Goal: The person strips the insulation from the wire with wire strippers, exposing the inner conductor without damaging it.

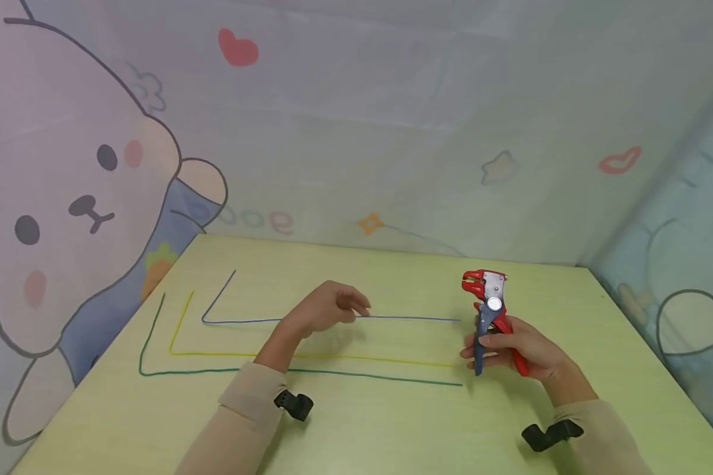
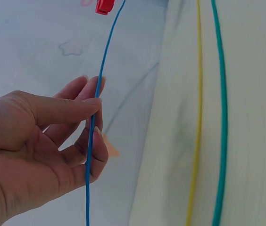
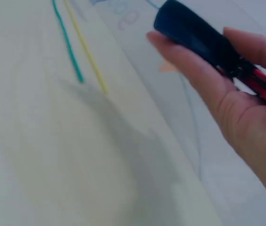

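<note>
My left hand pinches the blue wire between thumb and fingers, partway along its long straight stretch. In the left wrist view the thumb lies across the blue wire, and the fingers are bent behind it. On the right, my right hand grips a wire stripper with a red and silver head and red and dark blue handles. Its head points up and left, apart from the wire's right end. The right wrist view shows the dark handle lying along the fingers; the head is out of that view.
A yellow wire and a green wire lie on the pale yellow table, nearer me than the blue one. Each is bent upward at its left end. A printed cloth backdrop hangs behind the table.
</note>
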`<state>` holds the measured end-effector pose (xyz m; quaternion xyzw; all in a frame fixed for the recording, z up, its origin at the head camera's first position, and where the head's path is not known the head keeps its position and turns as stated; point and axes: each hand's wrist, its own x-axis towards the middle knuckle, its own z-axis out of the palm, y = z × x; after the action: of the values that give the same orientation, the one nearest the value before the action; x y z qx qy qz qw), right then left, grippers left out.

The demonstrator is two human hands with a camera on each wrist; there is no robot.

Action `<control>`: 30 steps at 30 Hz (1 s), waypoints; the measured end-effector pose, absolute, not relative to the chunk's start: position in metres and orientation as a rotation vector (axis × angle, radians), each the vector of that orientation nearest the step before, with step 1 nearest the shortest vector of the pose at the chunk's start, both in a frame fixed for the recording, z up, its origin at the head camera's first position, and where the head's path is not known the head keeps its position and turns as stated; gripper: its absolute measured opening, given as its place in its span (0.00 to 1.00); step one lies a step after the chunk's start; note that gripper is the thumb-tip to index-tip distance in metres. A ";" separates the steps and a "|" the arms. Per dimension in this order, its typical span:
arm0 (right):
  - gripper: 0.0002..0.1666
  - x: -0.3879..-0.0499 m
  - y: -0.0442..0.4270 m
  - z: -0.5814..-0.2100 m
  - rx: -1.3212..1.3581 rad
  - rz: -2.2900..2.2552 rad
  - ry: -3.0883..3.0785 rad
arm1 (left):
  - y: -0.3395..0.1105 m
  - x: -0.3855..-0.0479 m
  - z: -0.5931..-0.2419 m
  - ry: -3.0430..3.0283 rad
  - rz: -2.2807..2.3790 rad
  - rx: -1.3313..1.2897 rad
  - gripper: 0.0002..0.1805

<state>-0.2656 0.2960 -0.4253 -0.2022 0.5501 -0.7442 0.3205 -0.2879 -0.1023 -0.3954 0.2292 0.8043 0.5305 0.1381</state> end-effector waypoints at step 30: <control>0.13 -0.256 0.279 -0.434 -0.727 -1.887 1.458 | -0.105 -0.285 -0.381 2.515 1.511 0.686 0.19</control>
<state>-0.2556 0.2795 -0.4337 -0.2764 0.5543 -0.7175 0.3186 -0.2852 -0.1055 -0.3814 0.2273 0.8330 0.5003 0.0641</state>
